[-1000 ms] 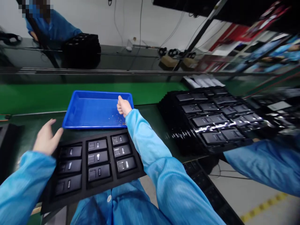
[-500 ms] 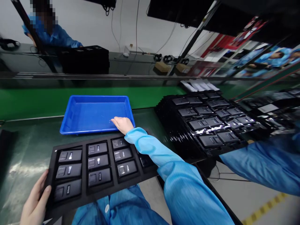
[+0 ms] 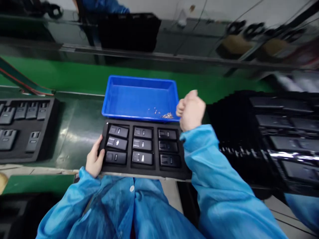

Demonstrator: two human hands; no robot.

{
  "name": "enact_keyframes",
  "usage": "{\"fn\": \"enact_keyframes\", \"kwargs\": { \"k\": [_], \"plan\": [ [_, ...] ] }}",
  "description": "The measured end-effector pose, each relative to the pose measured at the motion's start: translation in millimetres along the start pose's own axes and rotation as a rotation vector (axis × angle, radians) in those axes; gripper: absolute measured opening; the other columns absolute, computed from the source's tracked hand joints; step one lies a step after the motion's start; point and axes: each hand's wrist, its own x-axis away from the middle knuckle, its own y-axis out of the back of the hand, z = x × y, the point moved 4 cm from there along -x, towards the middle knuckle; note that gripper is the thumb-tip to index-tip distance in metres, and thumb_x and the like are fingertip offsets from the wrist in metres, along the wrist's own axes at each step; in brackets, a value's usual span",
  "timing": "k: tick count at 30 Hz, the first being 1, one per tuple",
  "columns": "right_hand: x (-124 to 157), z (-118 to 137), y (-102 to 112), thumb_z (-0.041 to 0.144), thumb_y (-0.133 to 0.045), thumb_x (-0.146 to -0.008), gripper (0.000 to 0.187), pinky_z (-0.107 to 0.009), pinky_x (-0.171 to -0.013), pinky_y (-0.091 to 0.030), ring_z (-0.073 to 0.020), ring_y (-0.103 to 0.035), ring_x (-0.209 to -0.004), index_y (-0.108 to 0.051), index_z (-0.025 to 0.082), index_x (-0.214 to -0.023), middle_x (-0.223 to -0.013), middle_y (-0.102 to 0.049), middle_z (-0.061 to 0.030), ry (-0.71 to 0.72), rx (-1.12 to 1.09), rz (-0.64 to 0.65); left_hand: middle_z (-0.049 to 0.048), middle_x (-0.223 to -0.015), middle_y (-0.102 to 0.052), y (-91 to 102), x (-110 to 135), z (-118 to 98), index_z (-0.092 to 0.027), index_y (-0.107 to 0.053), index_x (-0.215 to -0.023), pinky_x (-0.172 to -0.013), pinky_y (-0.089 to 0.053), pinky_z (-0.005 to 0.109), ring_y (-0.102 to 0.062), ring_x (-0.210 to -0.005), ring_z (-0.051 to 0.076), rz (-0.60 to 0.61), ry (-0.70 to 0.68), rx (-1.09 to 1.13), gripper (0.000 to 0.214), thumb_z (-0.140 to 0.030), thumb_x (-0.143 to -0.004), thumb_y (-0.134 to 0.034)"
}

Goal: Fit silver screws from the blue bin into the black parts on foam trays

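A black foam tray (image 3: 155,147) lies in front of me with dark rectangular devices (image 3: 142,144) in its slots. My left hand (image 3: 94,159) grips its left edge, thumb on top. Behind it is a shallow blue plastic tray (image 3: 132,94). Small shiny metal pieces (image 3: 168,115) are heaped in that tray's front right corner, with a few scattered beside them. Just above the right end of the blue tray, my right hand (image 3: 191,111) is closed with its fingers curled in. What it holds, if anything, is hidden.
Another foam tray (image 3: 21,132) with grey devices rests on the left of the green bench (image 3: 72,132). Glossy black trays of devices (image 3: 281,129) are stacked high on the right. A blue sleeve (image 3: 302,209) of another person shows at the lower right.
The view has turned left and down. My right hand has risen from the blue tray, its fingers now curled. The metal pieces show more clearly. My left hand still grips the foam tray.
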Motion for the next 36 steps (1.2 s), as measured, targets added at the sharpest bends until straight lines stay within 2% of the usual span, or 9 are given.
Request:
{"fn": "enact_keyframes", "kwargs": {
  "k": [3,6,11,13,17,20,25,31,36],
  "plan": [
    [31.9,21.6,8.6,0.074,-0.052,-0.092,0.064,-0.030,-0.043,-0.011,-0.0084,-0.012,-0.044,-0.023,0.026,-0.062,-0.052,-0.017,0.0089,-0.026,-0.248,0.058,0.0076,-0.160,-0.045,-0.3,-1.1,-4.0,-0.022,-0.040,-0.157,-0.128,-0.032,0.042,-0.044,-0.148,0.025,0.011,0.003,0.019,0.061,-0.047,-0.101,-0.048],
    [75.4,37.8,6.4,0.069,-0.057,-0.093,0.067,-0.029,-0.041,-0.009,-0.0075,-0.010,-0.044,-0.023,0.023,-0.059,-0.052,-0.014,0.0088,-0.116,-0.391,0.117,0.0064,-0.160,-0.046,2.5,2.4,-16.5,-0.023,-0.043,-0.155,-0.129,-0.030,0.044,-0.043,-0.148,0.027,-0.013,-0.007,0.042,0.059,-0.046,-0.101,-0.051],
    [152.9,34.6,-40.8,0.064,-0.054,-0.097,0.064,-0.025,-0.039,-0.013,-0.0072,-0.013,-0.042,-0.026,0.022,-0.058,-0.051,-0.017,0.0088,-0.255,-0.557,0.223,0.0020,-0.151,-0.056,-1.2,20.6,-78.8,-0.027,-0.061,-0.139,-0.130,-0.027,0.043,-0.043,-0.148,0.027,-0.204,-0.050,0.365,0.041,-0.040,-0.102,-0.053],
    [181.1,30.4,-68.0,0.061,-0.051,-0.100,0.061,-0.025,-0.041,-0.017,-0.0078,-0.018,-0.043,-0.030,0.022,-0.058,-0.051,-0.021,0.0081,-0.228,-0.598,0.268,0.0071,-0.140,-0.065,-22.4,21.9,-102.5,-0.022,-0.069,-0.127,-0.124,-0.036,0.044,-0.055,-0.138,0.027,-0.086,0.084,0.721,0.038,-0.044,-0.102,-0.049],
    [222.7,25.8,-102.0,0.051,-0.045,-0.105,0.055,-0.029,-0.050,-0.030,-0.0104,-0.034,-0.049,-0.038,0.021,-0.060,-0.055,-0.033,0.0044,-0.047,-0.473,0.265,0.0177,-0.137,-0.065,-79.4,19.9,-127.3,-0.012,-0.071,-0.117,-0.121,-0.038,0.046,-0.059,-0.134,0.029,0.220,0.690,1.414,0.055,-0.050,-0.104,-0.034],
    [236.2,21.9,-103.3,0.049,-0.043,-0.106,0.051,-0.032,-0.054,-0.036,-0.0131,-0.041,-0.054,-0.041,0.022,-0.062,-0.057,-0.039,0.0020,0.022,-0.352,0.207,0.0202,-0.135,-0.066,-98.2,18.9,-131.2,-0.008,-0.069,-0.115,-0.123,-0.034,0.045,-0.056,-0.137,0.029,0.190,0.910,1.618,0.055,-0.045,-0.105,-0.030],
    [237.9,22.6,-96.2,0.042,-0.046,-0.104,0.045,-0.036,-0.063,-0.046,-0.0161,-0.049,-0.060,-0.044,0.023,-0.064,-0.060,-0.045,0.0008,0.010,-0.390,0.197,0.0177,-0.107,-0.075,-101.8,25.4,-134.6,-0.007,-0.069,-0.106,-0.121,-0.036,0.041,-0.067,-0.122,0.027,0.093,1.060,1.686,0.047,-0.036,-0.105,-0.032],
    [233.4,37.0,-99.8,0.046,-0.026,-0.108,0.054,-0.036,-0.072,-0.047,-0.0149,-0.049,-0.058,-0.042,0.022,-0.063,-0.056,-0.045,0.0017,-0.029,-0.577,0.216,0.0114,-0.099,-0.076,-96.9,26.3,-140.7,-0.007,-0.059,-0.132,-0.122,-0.036,0.040,-0.072,-0.108,0.021,0.129,1.107,1.777,0.048,-0.030,-0.105,-0.026],
    [229.1,49.4,-107.4,0.047,0.005,-0.104,0.062,-0.044,-0.076,-0.052,-0.0205,-0.058,-0.064,-0.045,0.026,-0.074,-0.063,-0.050,-0.0030,-0.019,-0.276,0.228,0.0103,-0.112,-0.075,-93.0,26.4,-138.5,-0.012,-0.063,-0.123,-0.122,-0.036,0.040,-0.065,-0.126,0.021,0.174,1.031,1.801,0.051,-0.035,-0.106,-0.021]
  ]
}}
